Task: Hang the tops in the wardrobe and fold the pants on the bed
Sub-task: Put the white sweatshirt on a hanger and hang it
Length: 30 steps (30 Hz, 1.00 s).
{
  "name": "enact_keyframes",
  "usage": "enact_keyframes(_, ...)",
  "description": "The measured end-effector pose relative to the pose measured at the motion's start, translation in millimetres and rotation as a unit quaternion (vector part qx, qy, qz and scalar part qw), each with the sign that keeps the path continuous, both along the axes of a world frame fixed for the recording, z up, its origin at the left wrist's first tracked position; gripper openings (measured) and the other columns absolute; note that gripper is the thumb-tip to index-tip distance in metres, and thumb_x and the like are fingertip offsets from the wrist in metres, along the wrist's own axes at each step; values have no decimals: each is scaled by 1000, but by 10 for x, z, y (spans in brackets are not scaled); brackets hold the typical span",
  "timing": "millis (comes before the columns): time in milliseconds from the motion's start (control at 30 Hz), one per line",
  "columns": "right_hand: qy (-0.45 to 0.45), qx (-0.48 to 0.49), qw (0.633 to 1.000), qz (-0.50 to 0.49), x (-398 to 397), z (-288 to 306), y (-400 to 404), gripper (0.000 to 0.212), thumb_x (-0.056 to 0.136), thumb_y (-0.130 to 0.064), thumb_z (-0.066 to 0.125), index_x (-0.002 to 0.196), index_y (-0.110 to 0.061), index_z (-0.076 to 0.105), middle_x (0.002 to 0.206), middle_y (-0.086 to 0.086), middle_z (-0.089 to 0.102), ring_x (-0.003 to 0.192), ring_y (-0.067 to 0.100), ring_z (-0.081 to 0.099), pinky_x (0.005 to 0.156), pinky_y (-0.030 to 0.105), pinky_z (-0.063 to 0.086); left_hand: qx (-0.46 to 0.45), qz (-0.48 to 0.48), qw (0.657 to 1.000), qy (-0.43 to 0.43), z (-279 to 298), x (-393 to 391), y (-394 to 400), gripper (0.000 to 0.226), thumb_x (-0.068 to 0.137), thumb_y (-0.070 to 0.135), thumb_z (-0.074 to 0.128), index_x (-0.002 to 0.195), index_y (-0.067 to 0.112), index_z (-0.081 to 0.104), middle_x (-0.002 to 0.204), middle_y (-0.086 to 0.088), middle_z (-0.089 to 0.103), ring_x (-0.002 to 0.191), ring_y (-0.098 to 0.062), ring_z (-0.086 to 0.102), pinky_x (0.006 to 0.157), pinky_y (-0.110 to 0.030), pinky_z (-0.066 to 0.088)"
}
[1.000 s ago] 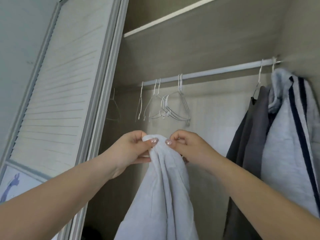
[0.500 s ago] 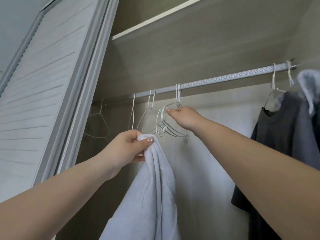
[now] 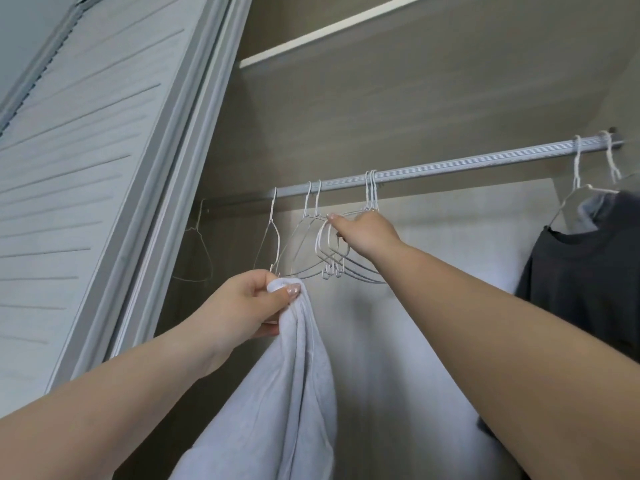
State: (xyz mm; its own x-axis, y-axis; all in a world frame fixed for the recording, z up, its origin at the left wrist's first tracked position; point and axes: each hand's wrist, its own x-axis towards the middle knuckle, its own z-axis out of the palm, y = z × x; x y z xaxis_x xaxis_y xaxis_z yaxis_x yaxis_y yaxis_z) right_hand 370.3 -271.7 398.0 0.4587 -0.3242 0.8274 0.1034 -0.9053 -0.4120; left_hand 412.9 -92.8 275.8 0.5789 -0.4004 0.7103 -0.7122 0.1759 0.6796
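Note:
I am facing the open wardrobe. My left hand (image 3: pixel 254 304) grips the bunched top edge of a pale blue-white top (image 3: pixel 280 403), which hangs straight down from it. My right hand (image 3: pixel 363 232) reaches up to a cluster of white wire hangers (image 3: pixel 332 258) on the grey rail (image 3: pixel 450 168), its fingers curled on the upper wire of one hanger. Several more empty wire hangers (image 3: pixel 273 237) hang on the rail to the left of that cluster.
A dark grey top (image 3: pixel 588 268) hangs on a white hanger at the rail's right end. A louvred sliding door (image 3: pixel 86 168) stands at the left. A shelf (image 3: pixel 329 27) runs above the rail.
My right hand let go of the top and rose to the hanger cluster. My left hand alone now holds the top. The view tilted upward.

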Motion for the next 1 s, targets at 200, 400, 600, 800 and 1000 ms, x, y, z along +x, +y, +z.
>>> enact_keyframes(200, 18, 40, 999, 21, 150, -19, -11, 44, 91, -48, 46, 88, -10, 68, 95, 6, 70, 93, 26, 64, 68, 27, 41, -11, -44, 999, 10, -27, 84, -11, 17, 90, 25, 62, 78, 12, 63, 83, -9, 71, 78, -19, 68, 76, -31, 57)
enact_keyframes(400, 38, 3, 999, -13, 213, -42, 28, 53, 88, -61, 44, 88, -12, 64, 94, 5, 70, 91, 27, 65, 83, 33, 49, -16, -61, 998, 7, -37, 80, -7, 18, 90, 24, 61, 79, 10, 61, 78, -6, 70, 74, -15, 68, 72, -27, 57)
enact_keyframes(600, -4, -27, 997, -78, 169, -111, 26, 32, 94, -27, 36, 76, -7, 53, 76, 5, 56, 77, 28, 55, 58, 26, 33, -14, -68, 997, 17, -74, 56, -29, 17, 91, 21, 61, 81, 6, 60, 78, -8, 70, 74, -16, 68, 75, -29, 58)
enact_keyframes(800, -138, 27, 987, -79, -9, -103, -40, 31, 100, -24, 25, 97, -9, 52, 110, 13, 58, 85, 28, 47, 70, 30, 32, -19, -79, 996, 24, -67, -20, -129, 21, 90, 19, 62, 88, -2, 60, 74, -8, 69, 69, -13, 68, 66, -22, 57)
enact_keyframes(1000, -199, 18, 978, -61, -221, -77, -131, 35, 102, -27, 25, 101, -6, 53, 114, 14, 54, 86, 28, 49, 73, 32, 35, -23, -94, 995, 34, -110, -58, -182, 20, 89, 19, 63, 86, 0, 59, 72, -8, 67, 67, -12, 66, 68, -24, 57)
